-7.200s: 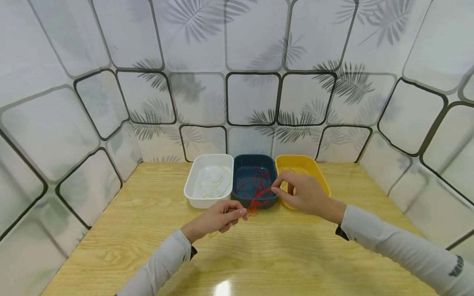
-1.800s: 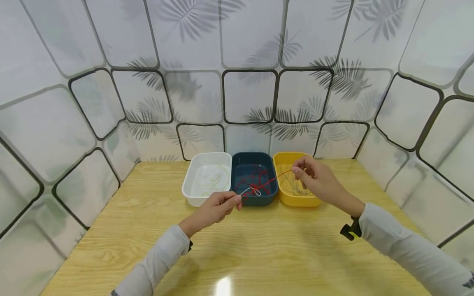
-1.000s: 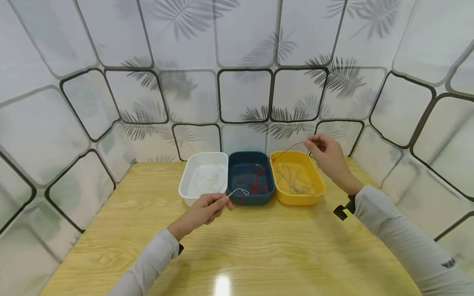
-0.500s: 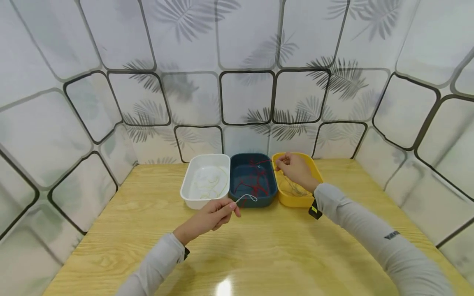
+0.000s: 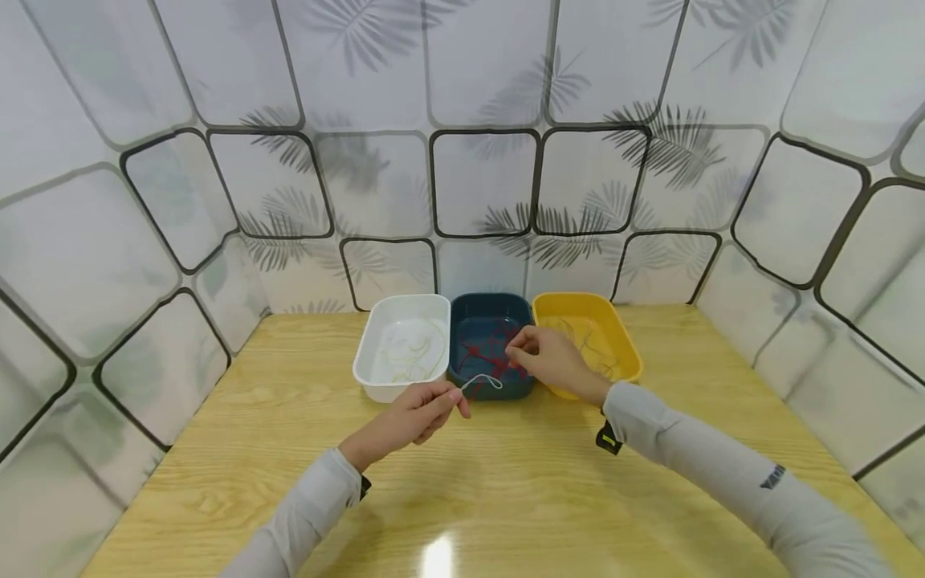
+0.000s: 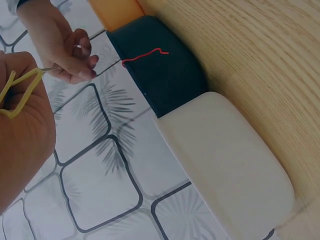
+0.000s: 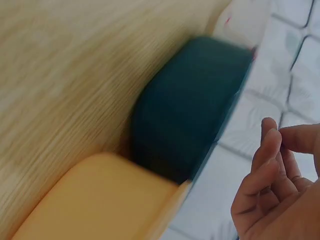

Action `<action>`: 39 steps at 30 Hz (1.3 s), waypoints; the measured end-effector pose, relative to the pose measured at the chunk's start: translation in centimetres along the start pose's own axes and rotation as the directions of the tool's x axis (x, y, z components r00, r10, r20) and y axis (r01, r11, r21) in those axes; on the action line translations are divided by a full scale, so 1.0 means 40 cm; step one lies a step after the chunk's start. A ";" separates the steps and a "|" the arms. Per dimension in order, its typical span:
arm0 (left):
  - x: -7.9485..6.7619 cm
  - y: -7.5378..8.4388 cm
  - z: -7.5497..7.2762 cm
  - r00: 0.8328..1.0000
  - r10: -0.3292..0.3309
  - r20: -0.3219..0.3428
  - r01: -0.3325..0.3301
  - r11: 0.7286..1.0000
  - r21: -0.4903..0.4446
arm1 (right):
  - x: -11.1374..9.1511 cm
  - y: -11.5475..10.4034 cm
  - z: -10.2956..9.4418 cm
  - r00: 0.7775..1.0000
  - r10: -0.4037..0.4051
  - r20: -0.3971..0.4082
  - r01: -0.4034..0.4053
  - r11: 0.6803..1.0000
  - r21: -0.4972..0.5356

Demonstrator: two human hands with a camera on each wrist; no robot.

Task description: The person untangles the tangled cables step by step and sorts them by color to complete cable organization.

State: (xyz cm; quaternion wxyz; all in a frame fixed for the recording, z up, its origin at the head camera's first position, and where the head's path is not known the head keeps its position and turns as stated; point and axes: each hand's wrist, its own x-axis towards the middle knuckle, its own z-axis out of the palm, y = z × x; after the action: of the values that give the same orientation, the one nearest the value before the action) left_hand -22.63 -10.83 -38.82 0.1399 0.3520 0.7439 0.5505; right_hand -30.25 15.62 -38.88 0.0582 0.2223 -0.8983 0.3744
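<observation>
My left hand (image 5: 412, 421) pinches strings between thumb and forefinger. A white string loop (image 5: 491, 380) sticks out past its fingertips, over the near rim of the navy bin (image 5: 515, 395). In the left wrist view a yellow string (image 6: 25, 90) hangs from the same hand. My right hand (image 5: 552, 357) is over the right side of the navy bin, fingers loosely curled. In the right wrist view its thumb and forefinger tips meet, and no string shows between them. Several tangled red strings (image 5: 473, 352) lie in the navy bin; one red string (image 6: 145, 54) hangs over its rim.
A white bin (image 5: 364, 353) with pale yellow strings stands left of the navy bin. On its right, a yellow bin (image 5: 632, 353) holds thin greyish strings. All three stand side by side on the wooden table (image 5: 462, 482), before a patterned curtain (image 5: 491, 185).
The right hand drew a red string out to the right, away from the left hand, then brought it back over the navy bin; it now seems released. The left hand still holds the white loop.
</observation>
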 end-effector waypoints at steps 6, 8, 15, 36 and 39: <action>0.002 0.004 0.000 1.000 -0.002 0.012 0.002 1.000 -0.006 | -0.061 -0.074 -0.009 0.975 -0.192 0.116 0.166 0.965 0.205; 0.003 0.008 0.000 1.000 0.003 0.011 -0.003 1.000 0.000 | -0.082 -0.095 -0.013 0.960 -0.232 0.158 0.191 0.952 0.239; 0.018 0.022 0.003 0.999 -0.003 0.041 0.002 0.999 0.041 | -0.136 -0.137 -0.024 0.960 -0.233 0.156 0.185 0.944 0.275; 0.007 0.019 0.013 0.998 0.001 0.055 -0.005 0.997 0.073 | -0.178 -0.114 -0.051 0.979 -0.191 0.077 0.178 0.972 0.153; 0.010 0.010 0.013 1.000 0.000 0.009 -0.001 0.990 0.140 | -0.189 -0.092 -0.044 0.977 -0.213 0.007 0.211 0.974 0.079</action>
State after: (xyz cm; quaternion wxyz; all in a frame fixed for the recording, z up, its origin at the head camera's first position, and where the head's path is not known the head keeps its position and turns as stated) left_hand -22.48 -10.13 -38.56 0.1183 0.3636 0.7799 0.4956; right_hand -21.97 17.24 -37.28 0.0823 0.3218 -0.8546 0.3992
